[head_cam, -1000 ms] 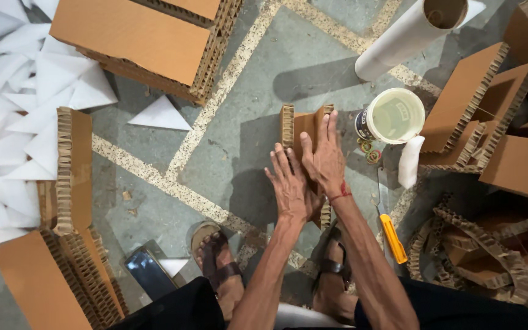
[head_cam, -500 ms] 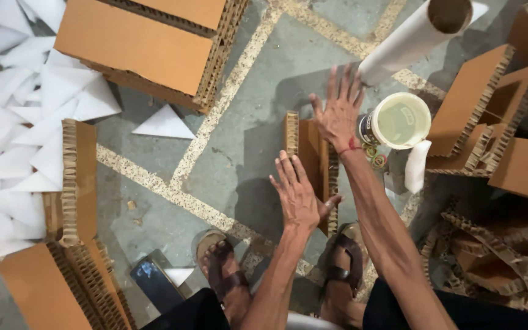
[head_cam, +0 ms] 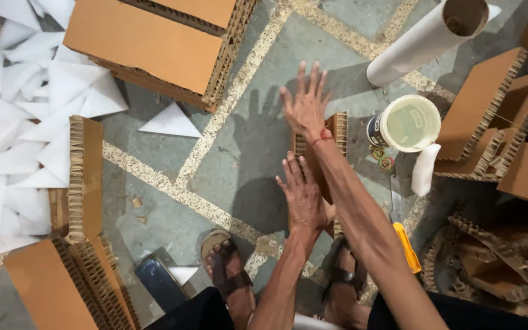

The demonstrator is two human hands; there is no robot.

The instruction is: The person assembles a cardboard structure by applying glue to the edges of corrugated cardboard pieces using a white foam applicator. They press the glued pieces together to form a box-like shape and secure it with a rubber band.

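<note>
A narrow honeycomb cardboard strip (head_cam: pixel 336 131) lies on the tiled floor (head_cam: pixel 239 165) in front of the person's feet, its long axis running straight away from the person, far end near the bucket. The left hand (head_cam: pixel 304 195) lies flat on its near part, fingers spread and unclenched, pressing rather than gripping. The right hand (head_cam: pixel 305 105) is stretched past the far end, fingers splayed wide and holding nothing (whether it touches the floor or hovers cannot be told).

Just right of the strip stands one white plastic bucket (head_cam: pixel 406 123), open-topped, holding a pale greenish liquid. A few rubber bands (head_cam: pixel 382 157) lie at its base, and a folded white cloth (head_cam: pixel 425 168) leans beside it. One yellow-handled cutter (head_cam: pixel 406 244) lies by the right forearm. One white cardboard tube (head_cam: pixel 426 40) lies farther out, its open end pointing up-right.

Two large cardboard slabs (head_cam: pixel 148 43) are stacked at the top left, with loose white paper triangles (head_cam: pixel 25 122) heaped at the left edge. More honeycomb pieces (head_cam: pixel 490 104) crowd the right side. Two sandalled feet (head_cam: pixel 230 272) show below.
</note>
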